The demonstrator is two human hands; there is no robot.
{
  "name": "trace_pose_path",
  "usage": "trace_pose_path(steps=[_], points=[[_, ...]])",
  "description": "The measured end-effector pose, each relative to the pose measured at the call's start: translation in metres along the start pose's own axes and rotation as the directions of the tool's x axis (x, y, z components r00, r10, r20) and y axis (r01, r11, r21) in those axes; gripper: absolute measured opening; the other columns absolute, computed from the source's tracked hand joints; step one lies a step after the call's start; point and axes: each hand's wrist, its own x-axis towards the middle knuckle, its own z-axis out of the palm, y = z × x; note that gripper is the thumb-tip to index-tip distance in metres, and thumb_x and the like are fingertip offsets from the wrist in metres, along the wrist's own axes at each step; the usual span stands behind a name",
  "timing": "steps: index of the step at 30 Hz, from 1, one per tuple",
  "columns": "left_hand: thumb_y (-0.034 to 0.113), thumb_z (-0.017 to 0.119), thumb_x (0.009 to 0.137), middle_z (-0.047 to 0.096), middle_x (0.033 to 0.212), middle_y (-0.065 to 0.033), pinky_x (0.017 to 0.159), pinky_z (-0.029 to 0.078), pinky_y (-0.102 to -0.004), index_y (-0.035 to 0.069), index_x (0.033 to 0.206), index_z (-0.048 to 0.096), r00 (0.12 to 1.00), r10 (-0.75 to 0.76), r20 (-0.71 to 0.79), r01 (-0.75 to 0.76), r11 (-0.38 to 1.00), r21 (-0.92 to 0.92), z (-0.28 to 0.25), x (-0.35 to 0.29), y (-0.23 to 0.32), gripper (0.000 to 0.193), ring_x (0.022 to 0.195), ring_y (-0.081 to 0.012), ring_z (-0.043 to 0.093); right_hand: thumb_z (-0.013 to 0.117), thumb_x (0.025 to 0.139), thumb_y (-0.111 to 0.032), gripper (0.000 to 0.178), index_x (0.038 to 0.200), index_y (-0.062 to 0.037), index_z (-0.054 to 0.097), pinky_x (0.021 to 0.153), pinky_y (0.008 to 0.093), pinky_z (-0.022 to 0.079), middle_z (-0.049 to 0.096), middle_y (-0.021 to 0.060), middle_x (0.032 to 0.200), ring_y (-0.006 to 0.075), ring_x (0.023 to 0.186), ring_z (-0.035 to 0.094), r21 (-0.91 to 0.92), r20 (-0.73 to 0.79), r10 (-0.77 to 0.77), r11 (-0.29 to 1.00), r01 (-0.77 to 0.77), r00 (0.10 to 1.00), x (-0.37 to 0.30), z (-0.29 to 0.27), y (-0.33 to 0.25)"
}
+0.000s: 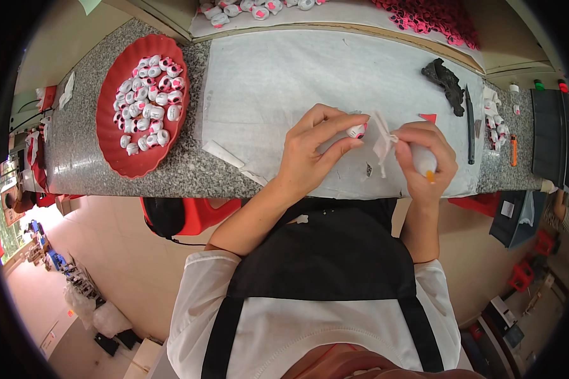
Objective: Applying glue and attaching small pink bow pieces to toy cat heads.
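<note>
Small figure (pixel 356 131): white with pink marks, pinched by the left hand, near the right hand's fingertips.
Speckled worktop (pixel 196 95): grey, stretching out to both sides of the hands.
White sheet (pixel 265 76): spread on the worktop beneath the hands and ahead of them.
Red dish (pixel 129 165): well to the left of the left hand — scalloped, loaded with similar white-and-pink pieces.
Left hand (pixel 310 142): thumb and forefinger nearly closed, the figure between their tips.
Right hand (pixel 441 155): fingers curled around a white bottle (pixel 423 159) with an orange tip — thumb and forefinger also pinch a white strip (pixel 382 142), blurred, between the hands.
Black cloth (pixel 446 82): crumpled, ahead of the right hand.
Black stick (pixel 470 126): lying to the right hand's right.
Red scrap (pixel 428 117): just ahead of the right hand.
</note>
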Motion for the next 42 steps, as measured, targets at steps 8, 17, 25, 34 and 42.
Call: trace_pose_path(steps=[8, 17, 25, 34, 42], points=[[-0.001, 0.058, 0.068, 0.054, 0.087, -0.0071, 0.07, 0.04, -0.0242, 0.002, 0.096, 0.055, 0.998, -0.013, 0.065, 0.023, 0.987, -0.161, -0.003, -0.001, -0.004, 0.028, 0.081, -0.0152, 0.05, 0.052, 0.067, 0.01, 0.012, 0.077, 0.0038, 0.053, 0.045, 0.0172, 0.033, 0.05, 0.0083, 0.073, 0.0076, 0.049, 0.042, 0.151, -0.092, 0.29, 0.95, -0.274, 0.953, -0.021, -0.013, 0.015], [0.004, 0.049, 0.077, 0.053, 0.097, -0.0113, 0.081, 0.039, -0.0323, 0.002, 0.104, 0.045, 0.895, -0.301, 0.328, 0.425, 0.359, -0.831, -0.003, 0.004, -0.003, 0.028, 0.094, -0.0206, 0.05, 0.057, 0.065, 0.004, 0.026, 0.09, -0.0003, 0.053, 0.042, 0.0154, 0.028, 0.048, 0.0028, 0.07, 0.004, 0.049, 0.038, 0.48, 0.0, 0.592, 0.707, -0.52, 0.806, -0.009, 0.013, -0.002], [0.005, 0.053, 0.075, 0.054, 0.095, -0.0077, 0.078, 0.039, -0.0264, 0.002, 0.101, 0.047, 0.936, -0.271, 0.226, 0.347, 0.595, -0.725, -0.007, -0.001, 0.002, 0.026, 0.089, -0.0148, 0.05, 0.056, 0.065, 0.004, 0.024, 0.088, 0.001, 0.053, 0.041, 0.0151, 0.028, 0.045, -0.0006, 0.058, 0.0035, 0.048, 0.038, 0.396, 0.109, 0.513, 0.764, -0.51, 0.852, -0.003, 0.035, -0.01], [0.001, 0.056, 0.07, 0.057, 0.088, -0.0094, 0.072, 0.041, -0.0255, 0.001, 0.092, 0.054, 0.901, 0.082, -0.425, 0.069, 0.942, 0.328, -0.109, 0.009, 0.007, 0.022, 0.083, -0.0164, 0.053, 0.055, 0.069, -0.001, 0.02, 0.089, 0.0006, 0.053, 0.04, 0.0152, 0.028, 0.048, 0.0018, 0.064, 0.0038, 0.047, 0.038, 0.429, 0.076, 0.606, 0.697, -0.575, 0.792, -0.009, 0.02, 0.0], [0.01, 0.057, 0.069, 0.05, 0.097, -0.0153, 0.08, 0.035, -0.0345, 0.008, 0.095, 0.054, 0.933, 0.354, 0.055, -0.294, 0.667, 0.685, -0.091, 0.106, 0.014, 0.026, 0.097, -0.0302, 0.044, 0.053, 0.069, 0.002, 0.021, 0.089, -0.0018, 0.054, 0.043, 0.0152, 0.029, 0.048, 0.0001, 0.065, 0.0029, 0.049, 0.037, 0.415, 0.022, 0.599, 0.723, -0.552, 0.8, -0.013, 0.012, 0.016]])
